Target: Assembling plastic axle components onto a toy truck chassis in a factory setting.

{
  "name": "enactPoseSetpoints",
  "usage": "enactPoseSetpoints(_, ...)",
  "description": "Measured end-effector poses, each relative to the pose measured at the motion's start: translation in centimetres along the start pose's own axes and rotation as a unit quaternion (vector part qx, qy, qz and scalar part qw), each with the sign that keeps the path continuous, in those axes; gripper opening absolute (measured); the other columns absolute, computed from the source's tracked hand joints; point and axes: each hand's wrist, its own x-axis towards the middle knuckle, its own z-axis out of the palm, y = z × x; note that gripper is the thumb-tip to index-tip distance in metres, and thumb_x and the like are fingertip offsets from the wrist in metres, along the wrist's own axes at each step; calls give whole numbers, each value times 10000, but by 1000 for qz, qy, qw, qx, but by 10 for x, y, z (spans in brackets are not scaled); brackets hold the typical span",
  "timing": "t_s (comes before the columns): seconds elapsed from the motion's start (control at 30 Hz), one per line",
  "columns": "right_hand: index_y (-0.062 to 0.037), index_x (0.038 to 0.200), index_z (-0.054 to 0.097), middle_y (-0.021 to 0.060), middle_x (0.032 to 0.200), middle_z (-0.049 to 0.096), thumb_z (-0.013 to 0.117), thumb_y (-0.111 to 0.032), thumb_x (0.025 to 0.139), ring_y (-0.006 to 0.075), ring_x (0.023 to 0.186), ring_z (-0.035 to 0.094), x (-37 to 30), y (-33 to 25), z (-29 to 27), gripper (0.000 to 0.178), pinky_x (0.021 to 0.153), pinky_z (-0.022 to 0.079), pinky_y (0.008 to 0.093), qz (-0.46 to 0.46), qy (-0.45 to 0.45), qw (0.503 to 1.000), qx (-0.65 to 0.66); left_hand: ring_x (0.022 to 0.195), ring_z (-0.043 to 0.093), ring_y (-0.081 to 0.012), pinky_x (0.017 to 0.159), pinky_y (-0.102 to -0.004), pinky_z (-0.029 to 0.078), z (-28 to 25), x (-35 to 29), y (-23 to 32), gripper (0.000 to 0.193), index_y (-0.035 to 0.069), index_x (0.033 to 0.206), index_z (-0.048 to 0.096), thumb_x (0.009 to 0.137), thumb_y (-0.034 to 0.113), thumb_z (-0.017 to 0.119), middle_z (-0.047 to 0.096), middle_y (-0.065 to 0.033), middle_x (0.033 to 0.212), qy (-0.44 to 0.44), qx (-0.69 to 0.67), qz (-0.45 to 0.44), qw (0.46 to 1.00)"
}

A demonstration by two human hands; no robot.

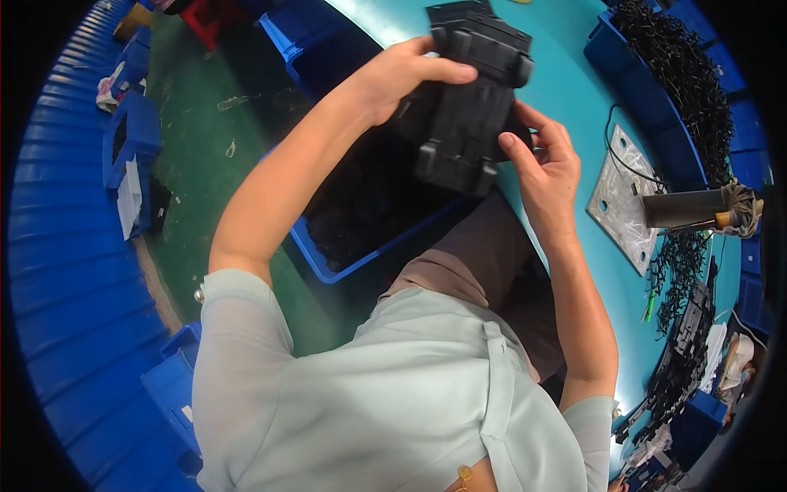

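You are holding the black moulded plastic part [471, 98] up between both hands, above the blue bin [328, 262]; its long axis is running away from you; your left hand [402, 78] is clenching its upper left edge; your right hand [541, 160] is gripping its lower right side, nearer you.
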Motion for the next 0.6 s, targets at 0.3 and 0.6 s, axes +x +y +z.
enactPoseSetpoints(0.3, -12, 1177, 600, 82, 1121, 598, 641, -76, 871, 136, 960, 585, -28, -27, 13, 315, 811, 482, 255, 3, -75, 990, 116, 995, 606, -193, 911, -330, 479, -113, -140, -68, 449, 14, 1194, 537, 769, 55, 674, 621, -87, 1107, 224, -24, -33, 974)
enactPoseSetpoints(0.6, -15, 1121, 633, 47, 1065, 618, 615, -65, 892, 92, 896, 587, -65, -20, 18, 235, 817, 474, 237, 142, -103, 974, 142, 802, 655, -295, 755, -416, 540, -220, -260, -365, 458, -35, 1075, 578, 640, -11, 721, 668, -132, 897, 510, 200, -290, 784)
